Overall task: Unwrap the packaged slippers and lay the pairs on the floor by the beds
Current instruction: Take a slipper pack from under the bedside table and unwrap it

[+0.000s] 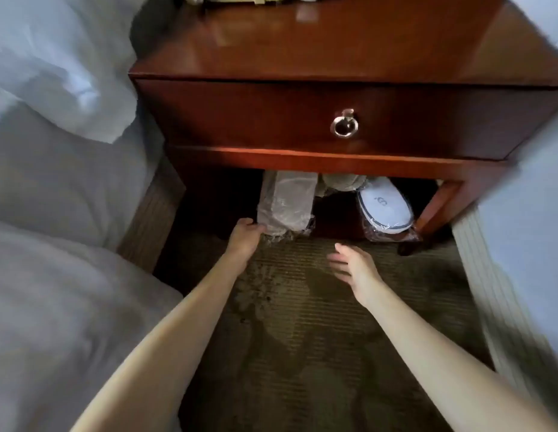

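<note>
Pinches the near corner of a wrapped slipper pack (285,201) with left hand (246,232), directly ahead under the nightstand (240,120). Holds right hand (352,266) loose, spread, empty, with second slipper pack (385,210) beyond it, rightward. Probably light, soft, slick in crinkly film: better gripped across the body than by loose wrap.

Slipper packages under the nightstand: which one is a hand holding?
The left package, its corner gripped by the left hand; the right package lies untouched.
</note>
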Tool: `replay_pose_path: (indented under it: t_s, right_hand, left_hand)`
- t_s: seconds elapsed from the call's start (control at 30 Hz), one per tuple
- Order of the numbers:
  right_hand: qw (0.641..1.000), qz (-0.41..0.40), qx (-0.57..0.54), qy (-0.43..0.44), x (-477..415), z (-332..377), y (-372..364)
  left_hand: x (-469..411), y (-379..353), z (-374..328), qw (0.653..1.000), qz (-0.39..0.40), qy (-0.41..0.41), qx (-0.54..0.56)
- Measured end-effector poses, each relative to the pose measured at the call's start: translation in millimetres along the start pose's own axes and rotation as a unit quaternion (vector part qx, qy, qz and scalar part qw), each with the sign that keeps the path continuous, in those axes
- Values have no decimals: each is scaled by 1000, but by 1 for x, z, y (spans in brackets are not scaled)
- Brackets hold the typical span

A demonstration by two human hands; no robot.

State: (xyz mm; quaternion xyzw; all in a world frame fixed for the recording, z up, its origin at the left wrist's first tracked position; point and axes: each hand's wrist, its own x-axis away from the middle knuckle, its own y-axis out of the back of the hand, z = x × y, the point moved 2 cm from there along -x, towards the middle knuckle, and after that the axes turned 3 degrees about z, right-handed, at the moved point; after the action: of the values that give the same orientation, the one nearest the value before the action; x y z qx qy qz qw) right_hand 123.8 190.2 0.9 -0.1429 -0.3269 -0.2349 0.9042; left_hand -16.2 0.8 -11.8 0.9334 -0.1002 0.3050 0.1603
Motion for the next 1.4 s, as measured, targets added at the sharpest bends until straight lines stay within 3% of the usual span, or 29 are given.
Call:
replay_pose_path:
  t_s: [0.4, 0.7, 0.9, 1.17, 1.27, 1.4]
  right_hand:
    - [999, -4, -49, -22, -40, -33, 9]
    - [994, 48, -94, 3, -43, -22, -13]
    - [985, 128, -115, 8, -33, -23, -30]
    - [948, 206, -224, 93, -1, -23, -27]
    - [947, 182, -240, 111, 7, -29, -16]
    - [955, 120, -243, 123, 15, -54, 2]
  left_hand:
    - [-56, -42, -13, 984, -51, -30, 169]
    - [6, -13, -4, 955, -55, -138, 255]
    - [50, 4, 42, 935, -22, -188, 299]
    - [84, 15, 76, 942, 52, -240, 230]
    - [84, 14, 76, 956, 64, -212, 192]
    - [87, 4, 89, 984, 34, -163, 62]
